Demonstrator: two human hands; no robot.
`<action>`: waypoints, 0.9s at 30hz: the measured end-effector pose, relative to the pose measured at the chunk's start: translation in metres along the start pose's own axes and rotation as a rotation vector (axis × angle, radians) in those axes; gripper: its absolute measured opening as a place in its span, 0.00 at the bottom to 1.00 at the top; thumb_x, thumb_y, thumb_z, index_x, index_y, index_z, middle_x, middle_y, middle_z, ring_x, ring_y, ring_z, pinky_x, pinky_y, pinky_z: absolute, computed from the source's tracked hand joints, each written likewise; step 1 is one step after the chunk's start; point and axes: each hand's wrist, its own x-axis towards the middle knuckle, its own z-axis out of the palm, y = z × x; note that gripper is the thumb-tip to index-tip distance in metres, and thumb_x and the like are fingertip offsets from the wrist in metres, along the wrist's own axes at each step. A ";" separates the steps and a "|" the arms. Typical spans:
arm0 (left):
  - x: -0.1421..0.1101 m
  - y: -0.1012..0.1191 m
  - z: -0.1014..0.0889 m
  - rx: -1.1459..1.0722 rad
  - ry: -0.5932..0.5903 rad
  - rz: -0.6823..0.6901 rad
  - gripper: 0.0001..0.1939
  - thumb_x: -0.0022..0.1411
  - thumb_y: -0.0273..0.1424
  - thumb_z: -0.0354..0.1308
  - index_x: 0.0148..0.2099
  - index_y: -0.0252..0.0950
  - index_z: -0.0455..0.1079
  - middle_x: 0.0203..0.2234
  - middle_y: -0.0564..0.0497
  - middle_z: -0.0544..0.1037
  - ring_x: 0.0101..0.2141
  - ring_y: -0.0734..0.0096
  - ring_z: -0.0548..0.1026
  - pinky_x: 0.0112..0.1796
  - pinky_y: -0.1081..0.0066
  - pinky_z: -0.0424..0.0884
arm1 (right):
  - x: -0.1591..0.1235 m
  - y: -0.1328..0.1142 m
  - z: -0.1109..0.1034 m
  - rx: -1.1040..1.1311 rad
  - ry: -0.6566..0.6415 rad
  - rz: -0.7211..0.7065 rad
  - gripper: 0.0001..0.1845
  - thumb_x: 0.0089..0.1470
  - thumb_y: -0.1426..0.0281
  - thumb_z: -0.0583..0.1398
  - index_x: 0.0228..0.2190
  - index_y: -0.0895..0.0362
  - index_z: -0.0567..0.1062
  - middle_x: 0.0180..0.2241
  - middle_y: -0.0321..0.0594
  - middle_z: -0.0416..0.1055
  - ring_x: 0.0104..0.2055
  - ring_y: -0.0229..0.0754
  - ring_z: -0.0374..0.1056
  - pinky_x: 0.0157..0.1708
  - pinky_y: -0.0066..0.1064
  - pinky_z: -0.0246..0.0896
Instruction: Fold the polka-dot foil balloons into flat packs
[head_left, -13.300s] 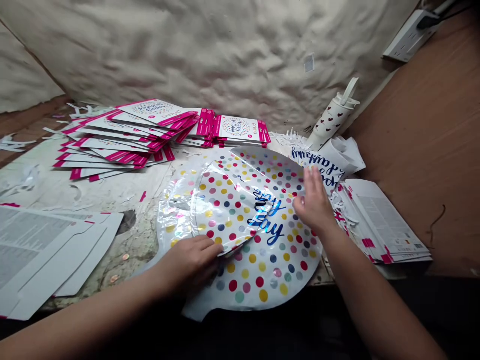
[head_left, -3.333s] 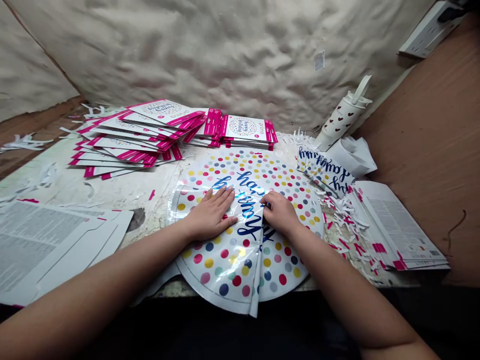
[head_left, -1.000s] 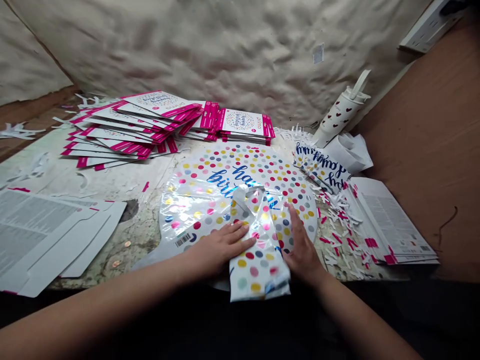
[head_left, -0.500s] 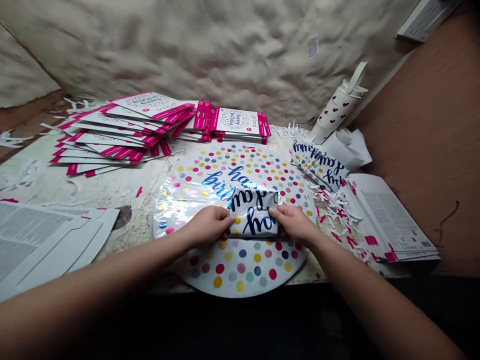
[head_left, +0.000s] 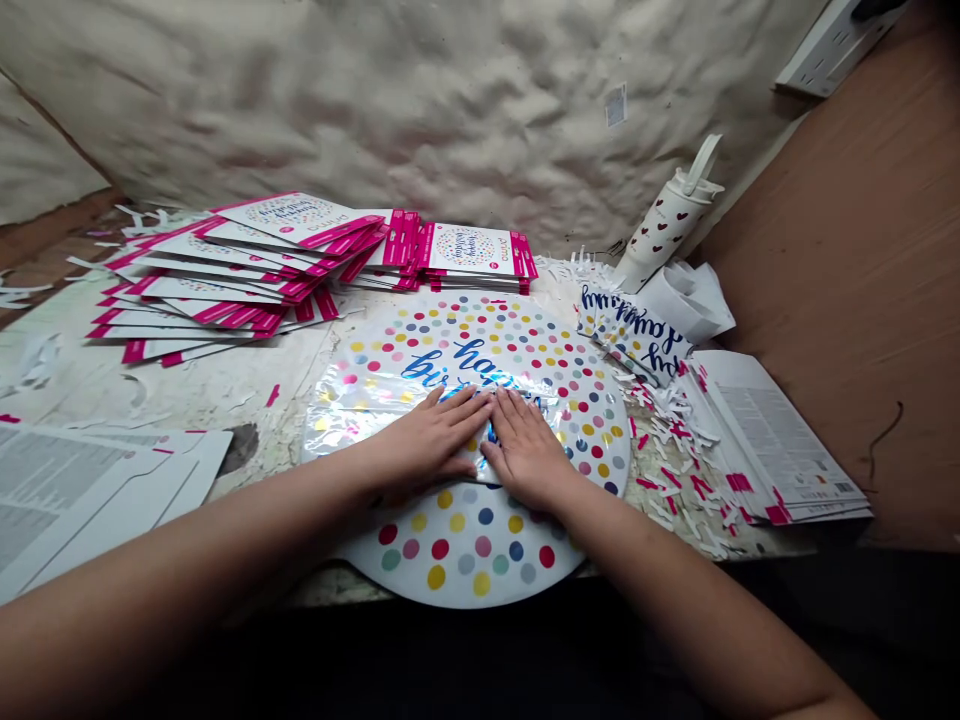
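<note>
A round, flat foil balloon (head_left: 457, 522) with coloured dots and blue "happy birthday" lettering lies on the table, its lower edge over the front. Across its middle rests a shiny folded foil balloon (head_left: 352, 418), largely covered by my hands. My left hand (head_left: 431, 438) lies flat on the fold, fingers stretched out. Beside it my right hand (head_left: 529, 448) is also flat, and the fingertips of the two hands nearly meet. Neither hand grasps anything.
Pink-and-white printed packets (head_left: 247, 260) are piled at the back left, with a smaller stack (head_left: 476, 255) beside them. At right are folded balloons (head_left: 637, 330), a heart-patterned bottle (head_left: 667, 225), printed cards (head_left: 787, 440) and paper shreds (head_left: 679, 440). More cards (head_left: 97, 490) lie front left.
Both hands have released the edges of the folded balloon, moved together and now press flat on top of it. The fold lies flatter. The view has shifted slightly.
</note>
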 end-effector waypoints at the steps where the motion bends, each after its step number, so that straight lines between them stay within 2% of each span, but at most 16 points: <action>1: 0.002 -0.006 0.004 0.020 -0.062 0.036 0.38 0.59 0.51 0.47 0.64 0.33 0.49 0.61 0.38 0.52 0.61 0.54 0.50 0.57 0.52 0.43 | -0.002 0.001 -0.003 0.004 0.004 -0.022 0.35 0.60 0.59 0.45 0.61 0.67 0.47 0.64 0.51 0.37 0.66 0.50 0.32 0.62 0.47 0.33; 3: 0.007 -0.016 0.009 0.039 -0.164 0.017 0.49 0.52 0.59 0.47 0.65 0.31 0.41 0.63 0.37 0.45 0.62 0.52 0.44 0.57 0.50 0.39 | -0.008 0.002 -0.013 0.011 0.002 -0.103 0.38 0.57 0.56 0.48 0.61 0.67 0.47 0.64 0.54 0.37 0.65 0.52 0.33 0.61 0.48 0.35; 5: 0.013 -0.022 0.007 0.036 -0.228 -0.007 0.59 0.44 0.63 0.50 0.66 0.29 0.38 0.63 0.34 0.40 0.62 0.49 0.41 0.57 0.49 0.39 | -0.015 -0.001 -0.027 0.000 -0.032 -0.207 0.39 0.53 0.56 0.54 0.59 0.66 0.53 0.62 0.55 0.45 0.64 0.54 0.41 0.60 0.46 0.43; 8: 0.019 -0.019 -0.005 0.031 -0.320 -0.020 0.67 0.34 0.63 0.57 0.66 0.26 0.35 0.63 0.31 0.36 0.62 0.44 0.39 0.57 0.47 0.39 | -0.022 -0.011 -0.041 -0.117 -0.128 -0.289 0.33 0.48 0.68 0.58 0.54 0.68 0.61 0.56 0.58 0.58 0.57 0.55 0.56 0.52 0.41 0.58; 11: 0.018 -0.004 -0.016 0.065 -0.344 -0.035 0.67 0.35 0.61 0.57 0.65 0.23 0.36 0.62 0.29 0.38 0.62 0.42 0.40 0.56 0.45 0.42 | -0.021 -0.019 -0.043 -0.318 -0.157 -0.242 0.28 0.51 0.77 0.53 0.55 0.71 0.59 0.54 0.64 0.59 0.52 0.58 0.62 0.41 0.44 0.66; 13: 0.010 0.009 -0.017 0.121 -0.228 -0.003 0.63 0.38 0.61 0.57 0.65 0.24 0.42 0.62 0.30 0.42 0.61 0.40 0.43 0.55 0.44 0.45 | -0.020 -0.020 -0.040 -0.366 -0.096 -0.230 0.24 0.54 0.79 0.48 0.54 0.71 0.60 0.50 0.66 0.63 0.46 0.57 0.66 0.35 0.45 0.68; 14: 0.005 0.014 -0.014 0.155 -0.142 0.030 0.57 0.41 0.58 0.58 0.64 0.26 0.47 0.61 0.30 0.47 0.60 0.41 0.48 0.55 0.44 0.48 | -0.020 -0.019 -0.038 -0.348 -0.053 -0.241 0.23 0.55 0.79 0.47 0.52 0.71 0.61 0.47 0.65 0.66 0.43 0.55 0.68 0.33 0.43 0.68; 16: -0.005 0.021 -0.007 0.229 0.019 0.115 0.35 0.55 0.45 0.55 0.59 0.29 0.58 0.56 0.34 0.62 0.55 0.48 0.62 0.54 0.49 0.55 | -0.023 -0.015 -0.035 -0.274 0.034 -0.293 0.21 0.55 0.77 0.49 0.50 0.71 0.64 0.43 0.61 0.70 0.40 0.52 0.70 0.32 0.41 0.69; 17: -0.010 0.022 -0.002 0.263 0.086 0.159 0.23 0.60 0.36 0.51 0.56 0.31 0.63 0.52 0.37 0.69 0.51 0.53 0.68 0.52 0.53 0.60 | -0.026 -0.013 -0.033 -0.243 0.087 -0.323 0.21 0.54 0.76 0.49 0.49 0.70 0.64 0.43 0.60 0.70 0.41 0.52 0.69 0.34 0.41 0.69; 18: -0.014 0.021 0.001 0.293 0.142 0.197 0.18 0.63 0.28 0.45 0.53 0.32 0.66 0.48 0.39 0.73 0.47 0.58 0.72 0.50 0.56 0.64 | -0.028 -0.010 -0.030 -0.227 0.154 -0.349 0.21 0.55 0.76 0.50 0.49 0.70 0.65 0.44 0.59 0.70 0.44 0.52 0.69 0.36 0.40 0.69; 20: -0.019 0.015 0.003 0.319 0.224 0.260 0.21 0.63 0.21 0.38 0.51 0.33 0.68 0.45 0.42 0.75 0.44 0.62 0.74 0.47 0.59 0.67 | -0.034 -0.005 -0.026 -0.223 0.302 -0.403 0.20 0.56 0.77 0.48 0.49 0.70 0.66 0.46 0.57 0.70 0.47 0.50 0.68 0.40 0.39 0.69; 23: -0.024 0.005 -0.006 0.248 0.261 0.327 0.23 0.63 0.21 0.39 0.57 0.38 0.62 0.48 0.46 0.74 0.47 0.63 0.72 0.49 0.60 0.67 | -0.040 0.006 -0.028 -0.164 0.430 -0.477 0.18 0.57 0.78 0.47 0.46 0.69 0.69 0.45 0.52 0.72 0.48 0.45 0.69 0.43 0.34 0.69; 25: -0.027 0.001 -0.018 0.183 0.310 0.315 0.27 0.63 0.21 0.41 0.62 0.44 0.53 0.49 0.50 0.73 0.48 0.66 0.71 0.52 0.62 0.65 | -0.043 0.019 -0.040 -0.059 0.445 -0.514 0.19 0.56 0.78 0.47 0.47 0.66 0.69 0.45 0.48 0.73 0.47 0.40 0.69 0.45 0.29 0.68; 27: -0.032 0.001 -0.029 0.154 0.412 0.233 0.30 0.63 0.23 0.45 0.64 0.47 0.46 0.52 0.51 0.70 0.50 0.65 0.69 0.53 0.61 0.64 | -0.046 0.041 -0.063 0.019 0.499 -0.451 0.20 0.56 0.78 0.47 0.48 0.62 0.69 0.45 0.43 0.73 0.46 0.36 0.70 0.44 0.26 0.68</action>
